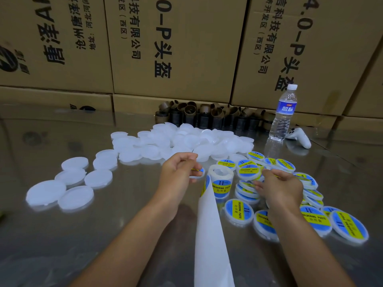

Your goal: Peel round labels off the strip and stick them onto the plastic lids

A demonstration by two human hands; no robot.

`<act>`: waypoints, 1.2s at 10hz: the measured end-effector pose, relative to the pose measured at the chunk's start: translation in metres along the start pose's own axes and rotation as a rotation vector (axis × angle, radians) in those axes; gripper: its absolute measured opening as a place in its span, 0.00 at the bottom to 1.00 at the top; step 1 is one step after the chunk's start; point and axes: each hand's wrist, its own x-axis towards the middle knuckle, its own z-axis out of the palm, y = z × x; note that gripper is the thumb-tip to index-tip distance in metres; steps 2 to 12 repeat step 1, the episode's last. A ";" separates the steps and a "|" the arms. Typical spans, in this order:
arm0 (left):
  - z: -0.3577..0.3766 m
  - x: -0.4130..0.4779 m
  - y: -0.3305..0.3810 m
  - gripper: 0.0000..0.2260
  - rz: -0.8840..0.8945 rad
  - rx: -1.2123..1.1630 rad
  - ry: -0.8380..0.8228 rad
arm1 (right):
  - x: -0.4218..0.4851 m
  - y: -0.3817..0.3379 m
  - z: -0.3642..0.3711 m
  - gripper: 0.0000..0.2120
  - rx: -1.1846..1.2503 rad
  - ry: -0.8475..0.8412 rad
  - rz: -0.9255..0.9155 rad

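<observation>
— Where to look for the roll of labels [220,177]?

— In the middle of the shiny table [103,224], upright, between both hands. From it toward the camera, the long backing strip [211,235], plain white on the visible side. On the front of the roll, one blue and yellow label [219,188].

— And the left hand [179,166]?

— In the air just left of the roll, fingers curled, pinching a small lid [196,174]. Only a sliver of blue and yellow visible on it, the rest hidden by the fingers.

— And the right hand [279,187]?

— Just right of the roll, fingers bent, pinching a labelled lid [248,171] by the edge, above the heap of finished lids [239,211]. Hard to tell how firmly.

— Where to find the plain lids [176,141]?

— Piled behind the hands, with some more lying flat and scattered at the left side of the table.

— Anything else there?

— At the back, a row of brown cardboard tubes [207,114]. To the right, a water bottle [284,114], upright, with a white controller [300,137] just beside it. Behind everything, a wall of cardboard boxes [176,48] with printed black characters.
</observation>
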 end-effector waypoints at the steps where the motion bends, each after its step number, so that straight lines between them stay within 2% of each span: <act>1: 0.001 -0.001 0.000 0.09 0.000 0.011 0.005 | -0.003 -0.003 -0.001 0.05 -0.089 0.065 -0.089; 12: 0.001 -0.001 0.000 0.09 0.000 0.011 0.005 | -0.003 -0.003 -0.001 0.05 -0.089 0.065 -0.089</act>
